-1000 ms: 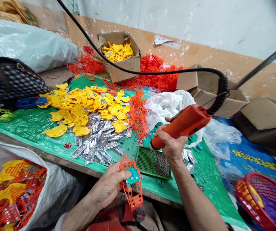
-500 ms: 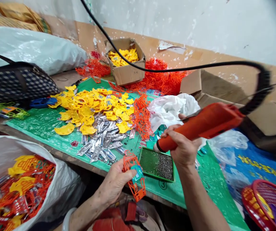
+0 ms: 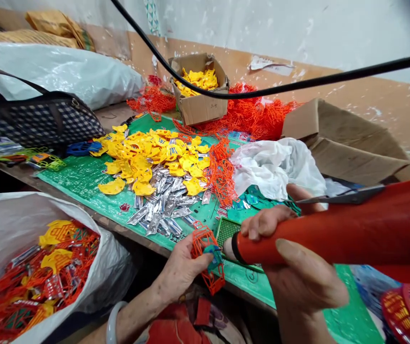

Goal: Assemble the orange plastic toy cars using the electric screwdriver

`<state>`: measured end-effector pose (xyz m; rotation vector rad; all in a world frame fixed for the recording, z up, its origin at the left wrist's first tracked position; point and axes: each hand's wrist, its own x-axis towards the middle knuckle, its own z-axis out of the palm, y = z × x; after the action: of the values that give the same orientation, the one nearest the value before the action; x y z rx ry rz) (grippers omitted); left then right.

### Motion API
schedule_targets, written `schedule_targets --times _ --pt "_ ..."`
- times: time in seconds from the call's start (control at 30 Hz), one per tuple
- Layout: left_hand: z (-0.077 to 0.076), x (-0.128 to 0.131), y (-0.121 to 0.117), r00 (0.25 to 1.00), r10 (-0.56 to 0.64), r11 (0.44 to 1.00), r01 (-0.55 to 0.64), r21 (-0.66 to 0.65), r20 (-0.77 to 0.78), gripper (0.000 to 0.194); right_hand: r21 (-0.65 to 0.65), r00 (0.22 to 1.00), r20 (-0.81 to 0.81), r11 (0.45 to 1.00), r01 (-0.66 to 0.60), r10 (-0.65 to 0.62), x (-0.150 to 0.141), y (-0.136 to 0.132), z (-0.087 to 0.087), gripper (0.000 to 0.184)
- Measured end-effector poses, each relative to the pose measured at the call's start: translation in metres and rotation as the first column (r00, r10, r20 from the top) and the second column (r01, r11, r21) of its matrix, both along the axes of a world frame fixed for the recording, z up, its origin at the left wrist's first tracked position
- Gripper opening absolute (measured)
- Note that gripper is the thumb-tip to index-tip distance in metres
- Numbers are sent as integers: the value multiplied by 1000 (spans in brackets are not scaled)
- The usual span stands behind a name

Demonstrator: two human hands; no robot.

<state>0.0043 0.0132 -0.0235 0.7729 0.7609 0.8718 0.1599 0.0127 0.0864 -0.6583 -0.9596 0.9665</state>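
Observation:
My left hand [image 3: 181,265] pinches an orange plastic lattice frame [image 3: 215,283] with a small teal plastic piece [image 3: 212,258] set across its middle, my thumb on that piece. Wrapped around a red electric screwdriver [image 3: 355,231] is my right hand [image 3: 290,267]. The tool lies nearly level, its pale nose close to the teal piece; the bit is too small to make out, and I cannot tell whether it touches. Behind the nose sits a green perforated tray [image 3: 227,228], mostly covered by the tool and hand.
Yellow plastic parts [image 3: 147,150] and silvery strips [image 3: 165,200] are heaped on the green sheet [image 3: 74,181]. Orange frames [image 3: 222,172] lie beside a white bag [image 3: 276,165]. A sack [image 3: 115,267] of mixed parts stands at left. A black cable [image 3: 255,95] crosses overhead.
The screwdriver has swung from tilted over the tray to nearly level, its nose now at the frame in my left hand. The view has shifted, and the tray's small metal pieces are now hidden.

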Motion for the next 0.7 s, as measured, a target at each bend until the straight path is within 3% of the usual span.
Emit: schedule_targets --times 0.7 --pt "6 -2 0 996 4 1000 -4 -1 -87 26 12 1000 2 1000 -23 23 -2 -6 -9 50"
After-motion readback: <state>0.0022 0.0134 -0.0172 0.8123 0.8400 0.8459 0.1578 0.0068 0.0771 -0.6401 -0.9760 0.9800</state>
